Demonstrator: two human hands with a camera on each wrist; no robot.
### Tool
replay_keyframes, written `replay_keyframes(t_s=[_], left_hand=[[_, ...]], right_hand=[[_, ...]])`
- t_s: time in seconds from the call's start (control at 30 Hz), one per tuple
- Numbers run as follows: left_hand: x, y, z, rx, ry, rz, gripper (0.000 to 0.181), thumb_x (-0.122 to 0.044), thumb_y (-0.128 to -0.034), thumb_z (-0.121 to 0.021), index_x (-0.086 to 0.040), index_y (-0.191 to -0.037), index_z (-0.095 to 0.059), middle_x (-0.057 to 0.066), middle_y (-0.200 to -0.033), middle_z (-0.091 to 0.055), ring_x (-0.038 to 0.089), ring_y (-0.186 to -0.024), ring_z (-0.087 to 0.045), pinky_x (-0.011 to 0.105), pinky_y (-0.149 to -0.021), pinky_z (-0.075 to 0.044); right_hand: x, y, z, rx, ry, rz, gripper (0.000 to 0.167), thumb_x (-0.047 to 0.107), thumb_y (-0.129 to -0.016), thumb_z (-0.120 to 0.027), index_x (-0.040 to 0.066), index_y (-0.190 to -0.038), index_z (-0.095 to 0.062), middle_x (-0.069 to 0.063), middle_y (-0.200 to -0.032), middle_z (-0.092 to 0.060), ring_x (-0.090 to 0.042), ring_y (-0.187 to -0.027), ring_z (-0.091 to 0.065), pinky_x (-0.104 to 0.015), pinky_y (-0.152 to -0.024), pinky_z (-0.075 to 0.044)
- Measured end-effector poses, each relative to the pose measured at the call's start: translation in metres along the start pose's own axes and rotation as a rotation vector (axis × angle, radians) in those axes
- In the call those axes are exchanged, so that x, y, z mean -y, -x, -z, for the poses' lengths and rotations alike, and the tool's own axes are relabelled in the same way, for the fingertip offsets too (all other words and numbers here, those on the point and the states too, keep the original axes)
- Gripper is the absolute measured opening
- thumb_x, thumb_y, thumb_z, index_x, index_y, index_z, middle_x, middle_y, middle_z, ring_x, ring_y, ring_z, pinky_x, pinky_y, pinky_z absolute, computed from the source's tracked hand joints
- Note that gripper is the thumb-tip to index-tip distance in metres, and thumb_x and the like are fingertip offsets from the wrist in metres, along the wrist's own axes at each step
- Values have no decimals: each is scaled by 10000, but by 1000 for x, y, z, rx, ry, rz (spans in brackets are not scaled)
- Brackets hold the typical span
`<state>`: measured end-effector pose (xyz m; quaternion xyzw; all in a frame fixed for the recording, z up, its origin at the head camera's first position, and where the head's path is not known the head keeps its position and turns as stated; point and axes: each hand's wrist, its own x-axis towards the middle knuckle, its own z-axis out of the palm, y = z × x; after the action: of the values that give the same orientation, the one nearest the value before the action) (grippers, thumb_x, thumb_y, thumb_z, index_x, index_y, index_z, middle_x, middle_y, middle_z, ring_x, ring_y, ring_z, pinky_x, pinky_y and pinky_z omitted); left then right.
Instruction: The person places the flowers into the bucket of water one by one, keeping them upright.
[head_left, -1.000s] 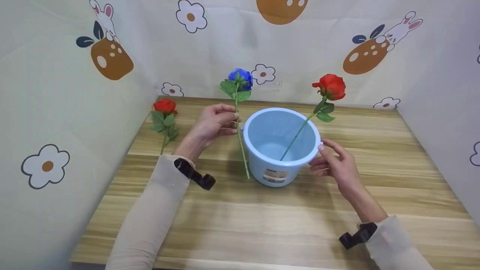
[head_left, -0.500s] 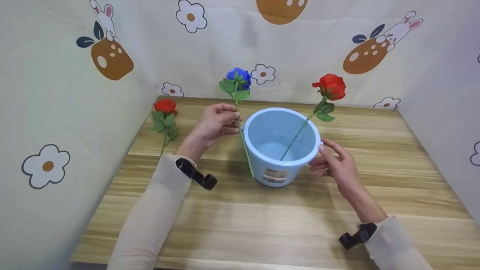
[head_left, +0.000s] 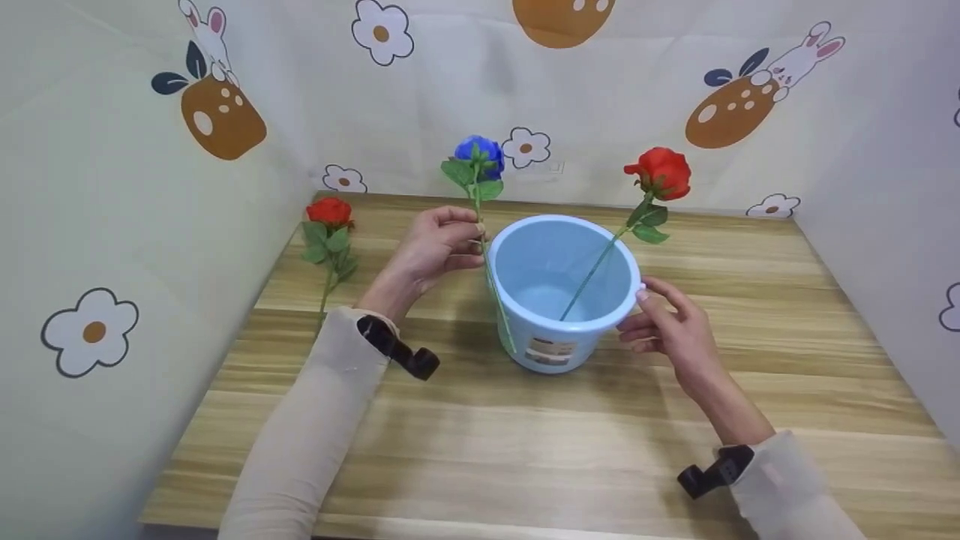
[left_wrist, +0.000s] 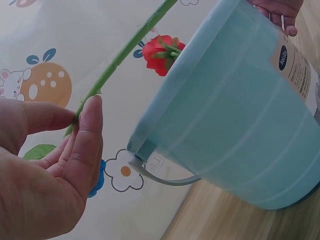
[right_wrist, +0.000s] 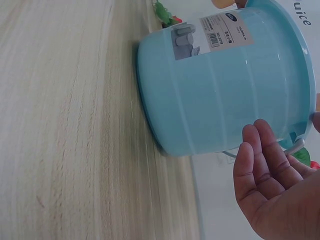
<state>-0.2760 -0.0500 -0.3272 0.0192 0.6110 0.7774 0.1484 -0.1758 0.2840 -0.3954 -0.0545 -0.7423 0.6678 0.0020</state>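
My left hand (head_left: 439,244) pinches the green stem (left_wrist: 120,57) of a blue artificial rose (head_left: 480,156) between thumb and fingertips. Bloom up, the rose slants so its lower stem crosses in front of the left wall of a light blue bucket (head_left: 589,341). That stem end is outside the bucket. Inside leans a red rose (head_left: 661,174), its bloom above the right rim. My right hand (head_left: 675,330) holds the bucket's right rim by the handle joint, thumb at the rim. In the right wrist view, the other fingers (right_wrist: 270,155) lie loosely bent beside the wall.
Another red rose (head_left: 328,214) lies on the wooden table (head_left: 480,465) at the left, partly behind my left sleeve. Patterned cloth walls (head_left: 450,90) enclose the table at the back and sides. The bucket's grey handle (left_wrist: 165,179) hangs down at its far side.
My left hand has moved slightly right with the blue rose, so its lower stem now overlaps the bucket in view. The right hand and bucket have stayed still.
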Motion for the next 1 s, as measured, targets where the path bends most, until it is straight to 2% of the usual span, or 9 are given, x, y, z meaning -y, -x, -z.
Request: replay_keyframes(t_s=[0.1, 0.27, 0.5, 0.77, 1.0], left_hand=[[0, 0, -1, -5, 7, -4, 170, 12, -1010, -655, -11, -1171, -607, 105, -947, -721, 165, -735, -682, 259, -693, -665], [0, 0, -4, -13, 11, -16, 204, 28, -1006, -647, 19, -1202, -591, 85, -915, -726, 150, -722, -679, 251, -674, -662], [-1, -2, -7, -20, 36, -26, 147, 44, -1004, -638, -2, -1138, -599, 75, -878, -727, 143, -699, -675, 250, -655, -660], [-1, -2, -9, -30, 49, -19, 250, 44, -1008, -635, 54, -1247, -563, 77, -885, -728, 149, -701, -685, 255, -667, -663], [-1, -2, -10, -39, 71, -29, 141, 40, -1010, -637, -22, -1126, -586, 83, -887, -729, 154, -708, -702, 247, -660, -659]], right_hand=[[0, 0, 0, 1, -2, -3, 524, 332, -1102, -574, 74, -1541, -451, 11, -806, -792, -137, -748, -774, -254, -654, -650], [0, 0, 1, 4, -6, 11, 509, 307, -1100, -580, 68, -1533, -460, 5, -798, -790, -144, -736, -775, -249, -641, -644], [0, 0, 1, 12, -2, 20, 517, 307, -1105, -571, 63, -1545, -452, 5, -807, -790, -136, -741, -772, -248, -642, -645], [0, 0, 1, 9, 4, 9, 529, 331, -1104, -572, 76, -1551, -454, 8, -811, -790, -134, -751, -770, -255, -655, -649], [0, 0, 1, 8, 0, 0, 526, 330, -1102, -576, 80, -1550, -457, 10, -810, -790, -133, -750, -769, -258, -657, -652]])
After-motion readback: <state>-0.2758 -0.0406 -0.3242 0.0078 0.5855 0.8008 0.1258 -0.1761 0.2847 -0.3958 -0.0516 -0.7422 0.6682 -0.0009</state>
